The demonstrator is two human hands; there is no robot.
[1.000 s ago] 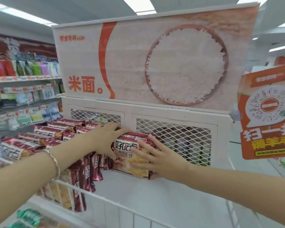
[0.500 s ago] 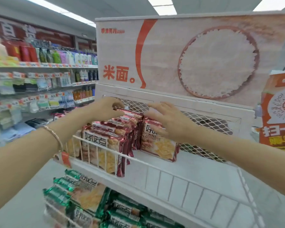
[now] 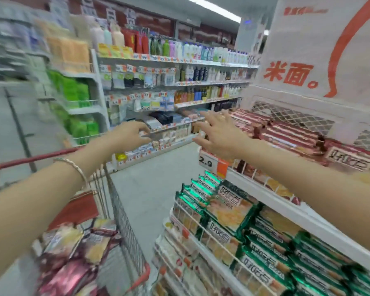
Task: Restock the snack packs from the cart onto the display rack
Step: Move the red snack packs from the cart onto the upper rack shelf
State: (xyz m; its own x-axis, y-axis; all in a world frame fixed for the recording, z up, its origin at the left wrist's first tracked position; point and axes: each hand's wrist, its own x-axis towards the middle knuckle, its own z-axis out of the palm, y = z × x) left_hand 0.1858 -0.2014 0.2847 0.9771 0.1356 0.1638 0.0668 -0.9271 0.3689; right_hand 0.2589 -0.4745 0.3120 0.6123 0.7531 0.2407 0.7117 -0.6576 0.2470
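Red packs [image 3: 73, 259] lie heaped in the cart [image 3: 124, 221], at the lower left of the frame. Both hands are up in the middle and hold nothing. The left hand [image 3: 130, 135] has loose, bent fingers. The right hand [image 3: 220, 137] is spread wide, beside the rack [image 3: 286, 207] at the right. The packs are down and left of both hands; the left hand is nearer. Which way they point is too blurry to tell.
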